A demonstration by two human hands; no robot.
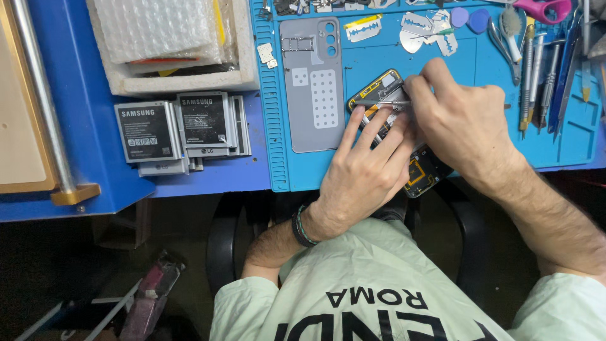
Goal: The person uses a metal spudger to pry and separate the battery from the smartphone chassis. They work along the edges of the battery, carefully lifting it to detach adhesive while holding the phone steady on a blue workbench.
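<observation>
Head view, looking down: nearest the camera are the person's pale green shirt and both forearms, the left wrist wearing a dark band. The left hand lies flat with fingers spread, pressing on an opened phone that sits tilted at the near edge of the blue work mat, its lower end hanging past the mat's edge. The right hand is closed in a pinch around slim metal tweezers, whose tip reaches to the phone's upper end, just above the left fingertips. Yellow-edged inner parts of the phone show between and below the hands.

Just beside the phone on the left, a grey phone back cover lies flat on the mat, inside face up. Further left, on the blue table, a cluster of flat phone batteries is stacked in overlapping piles. Beyond them stands a white foam box with bubble wrap in it. At the far side of the mat lie razor blades, blue picks, and a row of metal hand tools along the right, with pink-handled scissors at the top edge.
</observation>
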